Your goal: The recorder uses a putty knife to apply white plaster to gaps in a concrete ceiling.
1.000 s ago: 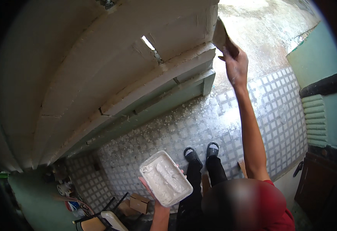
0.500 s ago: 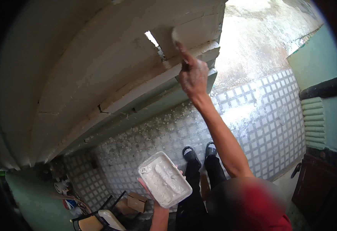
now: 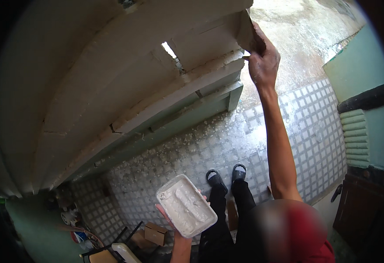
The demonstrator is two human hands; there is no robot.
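Observation:
My left hand (image 3: 163, 211) supports a rectangular white plastic tub (image 3: 160, 196) from below, its fingers showing at the sides. Pale, creamy putty (image 3: 184, 206) lies in the tub, with a smooth groove through it. My right arm reaches up to the end of a pale plastered wall (image 3: 200, 41). There my right hand (image 3: 265, 65) is closed around a flat, thin putty spreader (image 3: 246, 35), pressed against the wall's edge. The hand partly covers the spreader. A narrow slot (image 3: 169, 50) in the wall lets light through.
A ledge (image 3: 178, 98) runs along the wall's lower part. White flecks lie on the tiled floor (image 3: 306, 127) beside my sandalled feet (image 3: 216, 178). A cardboard box (image 3: 155, 233) and a chair (image 3: 102, 255) stand lower left; a brown cabinet (image 3: 360, 210) is at right.
My right hand has moved right with the spreader, from beside the slot to the wall's end, and has turned. The tub in my left hand has hardly shifted.

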